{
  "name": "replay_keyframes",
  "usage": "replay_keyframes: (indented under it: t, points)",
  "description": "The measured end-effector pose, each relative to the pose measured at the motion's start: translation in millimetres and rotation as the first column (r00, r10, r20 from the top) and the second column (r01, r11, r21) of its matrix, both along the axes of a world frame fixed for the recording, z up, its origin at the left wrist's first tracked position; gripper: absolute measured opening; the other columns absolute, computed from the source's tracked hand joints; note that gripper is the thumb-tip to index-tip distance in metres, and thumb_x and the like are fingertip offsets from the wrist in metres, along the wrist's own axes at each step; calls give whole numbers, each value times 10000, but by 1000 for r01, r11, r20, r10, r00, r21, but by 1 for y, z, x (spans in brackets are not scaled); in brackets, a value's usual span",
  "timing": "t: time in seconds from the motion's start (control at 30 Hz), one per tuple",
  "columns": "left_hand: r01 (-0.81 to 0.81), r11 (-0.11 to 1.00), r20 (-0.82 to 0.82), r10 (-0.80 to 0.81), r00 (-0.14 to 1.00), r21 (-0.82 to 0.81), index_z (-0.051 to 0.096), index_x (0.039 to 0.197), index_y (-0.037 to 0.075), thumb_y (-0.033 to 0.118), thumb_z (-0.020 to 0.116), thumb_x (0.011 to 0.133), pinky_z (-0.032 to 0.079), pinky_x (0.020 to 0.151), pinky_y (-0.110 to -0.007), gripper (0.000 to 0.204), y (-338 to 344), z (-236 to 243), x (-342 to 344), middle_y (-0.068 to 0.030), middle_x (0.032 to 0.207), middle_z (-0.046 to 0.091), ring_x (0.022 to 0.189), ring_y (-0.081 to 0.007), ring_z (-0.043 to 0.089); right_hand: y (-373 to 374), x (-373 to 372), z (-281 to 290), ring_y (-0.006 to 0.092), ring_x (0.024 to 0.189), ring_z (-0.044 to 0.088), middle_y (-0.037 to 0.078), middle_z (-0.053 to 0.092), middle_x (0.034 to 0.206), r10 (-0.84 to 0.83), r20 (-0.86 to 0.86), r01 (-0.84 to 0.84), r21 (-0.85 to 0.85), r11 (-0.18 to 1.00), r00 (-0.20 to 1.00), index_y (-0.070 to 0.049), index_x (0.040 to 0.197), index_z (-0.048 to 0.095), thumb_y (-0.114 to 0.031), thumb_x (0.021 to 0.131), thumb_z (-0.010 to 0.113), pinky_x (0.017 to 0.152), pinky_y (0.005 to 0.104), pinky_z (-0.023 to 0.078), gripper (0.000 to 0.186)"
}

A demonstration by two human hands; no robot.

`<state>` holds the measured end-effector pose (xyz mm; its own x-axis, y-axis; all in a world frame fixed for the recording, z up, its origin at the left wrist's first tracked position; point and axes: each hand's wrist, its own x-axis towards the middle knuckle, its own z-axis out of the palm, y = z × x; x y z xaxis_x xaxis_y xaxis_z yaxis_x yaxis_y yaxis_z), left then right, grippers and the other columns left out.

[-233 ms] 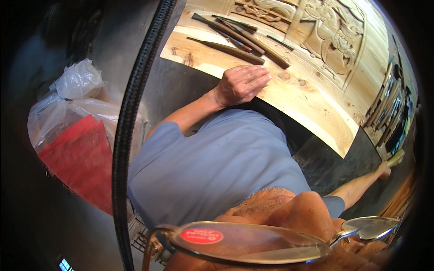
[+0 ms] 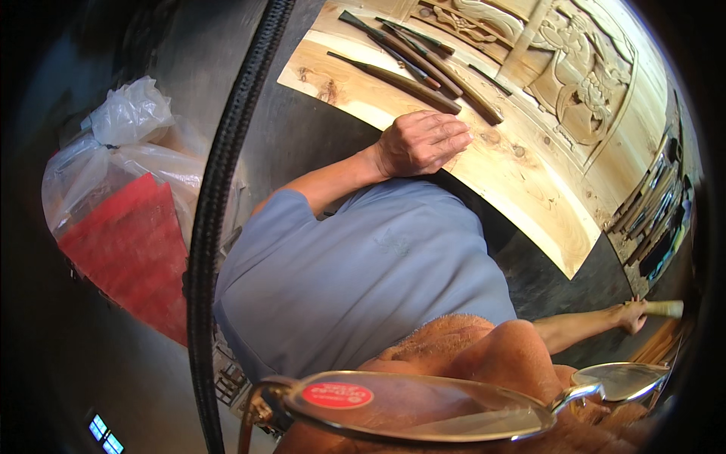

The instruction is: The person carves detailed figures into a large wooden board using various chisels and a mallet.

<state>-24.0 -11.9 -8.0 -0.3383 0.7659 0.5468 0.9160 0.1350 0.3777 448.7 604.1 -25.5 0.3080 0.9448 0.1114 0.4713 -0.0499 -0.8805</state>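
My left hand [image 2: 425, 144] lies at the near edge of a pale wooden board [image 2: 533, 198], fingers bent and pressed together. What they hold, if anything, is hidden. Just beyond it are a dark-handled carving chisel [image 2: 404, 85] and several other chisels [image 2: 432, 65], lying loosely across one another. Far out to the right, off the board, my right hand [image 2: 632, 316] is closed around a short, pale, thick stick-like piece [image 2: 664, 309]. Its kind is too small and blurred to tell. A carved relief panel [image 2: 578, 83] with figures lies at the far side of the board.
More tools [image 2: 654, 204] lie in a dense row at the right. A clear plastic bag [image 2: 132, 113] and a red sheet [image 2: 128, 242] sit at the left. A thick black braided cable [image 2: 219, 181] runs down the view. Eyeglasses [image 2: 423, 401] show along the bottom.
My right hand has come down and the pale piece has swung from slanting upward to nearly level. The view has shifted slightly; my left hand stays by the board's edge and the chisels lie unchanged.
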Motion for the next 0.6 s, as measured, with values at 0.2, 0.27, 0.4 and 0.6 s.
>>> replay_keyframes:
  t: [0.2, 0.27, 0.4, 0.6]
  points:
    - [-58, 998, -23, 59, 998, 18, 774, 1084, 92, 82, 804, 803, 615, 777, -326, 283, -10, 0, -2, -78, 1099, 777, 962, -229, 761, -173, -135, 35, 211, 768, 657, 179, 700, 961, 486, -369, -492, 86, 867, 792, 103, 1109, 700, -123, 914, 785, 660, 299, 537, 311]
    - [-84, 996, -29, 85, 996, 28, 776, 1125, 109, 80, 790, 821, 610, 762, -315, 306, -13, 7, -6, -73, 1121, 777, 955, -223, 761, -215, -171, 45, 188, 754, 620, 158, 685, 935, 564, -471, -631, 20, 775, 678, 90, 1121, 698, -121, 927, 775, 654, 294, 499, 296]
    - [-299, 954, -158, 291, 944, -30, 786, 1162, 126, 111, 668, 885, 607, 809, -357, 303, -38, 4, -27, -56, 1143, 780, 953, -235, 744, -278, -230, 40, 189, 789, 609, 147, 663, 918, 661, -438, -751, -50, 659, 609, 62, 1106, 667, -131, 952, 746, 673, 313, 470, 259]
    - [-472, 875, -282, 428, 859, -108, 781, 1052, 81, 65, 702, 870, 604, 801, -356, 199, -68, 6, -60, -58, 1080, 766, 996, -254, 711, -318, -247, 46, 205, 852, 618, 112, 637, 973, 679, -591, -849, -17, 529, 435, 62, 1121, 638, -114, 975, 675, 675, 331, 494, 231]
